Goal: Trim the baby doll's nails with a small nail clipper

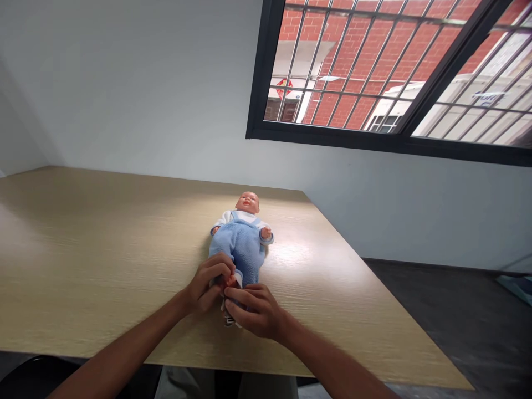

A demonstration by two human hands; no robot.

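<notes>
Wooden tabletop (103, 249), barred window (374, 72), baby doll (241, 238)

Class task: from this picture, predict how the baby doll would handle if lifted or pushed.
The baby doll is probably light for its size. Its smooth head looks stiff, while the fuzzy blue overalls suggest a soft, somewhat floppy body. Lying flat on its back, it seems unlikely to roll if pushed.

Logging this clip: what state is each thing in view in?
Baby doll: on its back on the table, in blue overalls.
Left hand: curled at the doll's feet.
Right hand: curled over the doll's legs.
Striped doll shoe: partly hidden under the right hand.
Barred window: open or shut unclear.
</notes>
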